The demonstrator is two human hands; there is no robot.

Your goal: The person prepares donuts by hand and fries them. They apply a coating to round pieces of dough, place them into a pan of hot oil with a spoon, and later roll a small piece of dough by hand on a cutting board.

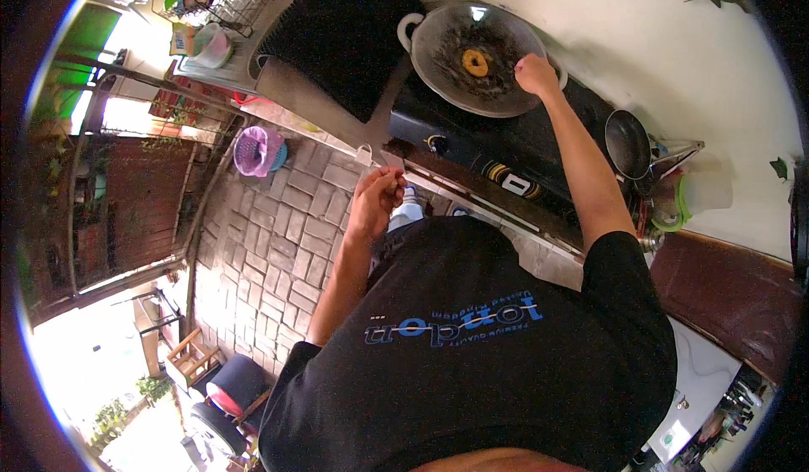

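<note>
A large metal wok [436, 61] with pale loop handles sits on the black gas stove [411, 121]. One browned ring-shaped piece of food [475, 63] lies in its dark, stained bottom. My right hand [536, 75] is over the wok's right side, near the handle there, with fingers curled inward. Whether anything is inside that hand is hidden. Lower and to the left, my left hand [378, 199] hangs in front of my body by the counter edge, fingers bent together. Its fingertips are too unclear to show whether they pinch something small.
Right of the stove stand a small frying pan [627, 143] and a green-rimmed container [682, 203]. A black ridged mat or cover [335, 42] lies left of the wok. Beyond are a sink counter [243, 61] and wire dish rack [249, 4]. A lined basket [258, 151] stands on paving.
</note>
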